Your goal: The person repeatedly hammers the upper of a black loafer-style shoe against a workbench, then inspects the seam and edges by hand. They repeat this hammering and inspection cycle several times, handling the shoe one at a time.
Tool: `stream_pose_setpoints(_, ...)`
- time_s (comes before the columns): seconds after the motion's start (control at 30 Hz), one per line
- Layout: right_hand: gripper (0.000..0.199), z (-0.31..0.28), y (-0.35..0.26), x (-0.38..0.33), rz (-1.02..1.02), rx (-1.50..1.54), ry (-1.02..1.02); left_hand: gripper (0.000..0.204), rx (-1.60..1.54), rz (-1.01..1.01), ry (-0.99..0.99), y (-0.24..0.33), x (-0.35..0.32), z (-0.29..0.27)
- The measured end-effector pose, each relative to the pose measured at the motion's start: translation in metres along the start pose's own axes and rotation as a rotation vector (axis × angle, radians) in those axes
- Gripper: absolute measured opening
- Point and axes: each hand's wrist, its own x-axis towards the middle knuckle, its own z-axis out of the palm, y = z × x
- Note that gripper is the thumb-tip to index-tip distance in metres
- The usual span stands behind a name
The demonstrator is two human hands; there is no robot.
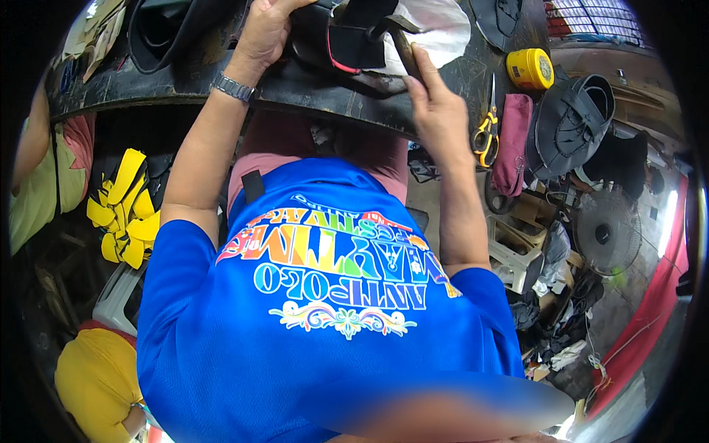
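Observation:
My right hand [439,111] is wrapped round the dark handle of a hammer [406,55], whose metal head lies over a black piece with a red edge [354,48]. Under it spreads a white sheet [443,33] on the black worktable [185,87]. At the top edge of the view, my left hand [266,33], with a metal watch on the wrist, is closed at the side of a dark, soft-looking piece [306,40]. Its fingertips are partly cut off by the picture's edge.
Right of my right hand are yellow-handled scissors [485,136], a maroon pouch [512,144], a yellow tub [529,69] and a black bag [569,125]. A fan [608,232] stands further right. Yellow cut pieces [125,210] pile up at left, near other people.

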Motion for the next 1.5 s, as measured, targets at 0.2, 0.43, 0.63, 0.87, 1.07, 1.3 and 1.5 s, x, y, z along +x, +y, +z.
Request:
stream_pose_setpoints(0.2, 0.049, -0.001, 0.006, -0.019, -0.078, 0.454, 0.163, 0.035, 0.064, 0.016, -0.038, -0.001, -0.004, -0.005)
stream_pose_setpoints(0.43, 0.044, 0.005, 0.01, -0.051, -0.118, 0.282, 0.017, 0.037, 0.098, 0.016, -0.044, -0.001, -0.003, -0.005)
stream_pose_setpoints(0.63, 0.045, 0.007, 0.018, -0.05, -0.088, 0.22, 0.023, 0.036, 0.102, 0.008, -0.054, 0.0, -0.001, -0.004)
stream_pose_setpoints(0.87, 0.049, 0.006, 0.031, -0.021, -0.035, 0.378, 0.168, 0.034, 0.056, -0.012, -0.047, -0.001, -0.001, -0.003)
stream_pose_setpoints(1.07, 0.043, -0.008, 0.016, -0.007, 0.065, 0.165, 0.095, 0.034, 0.102, -0.002, -0.053, -0.002, -0.004, -0.001)
stream_pose_setpoints(1.3, 0.044, 0.007, -0.007, 0.008, -0.014, 0.099, -0.01, 0.041, 0.045, 0.013, -0.15, 0.006, -0.004, 0.003)
stream_pose_setpoints(1.5, 0.047, -0.032, 0.004, 0.02, -0.188, 0.486, 0.074, 0.04, -0.165, -0.194, -0.055, 0.034, 0.004, -0.017)
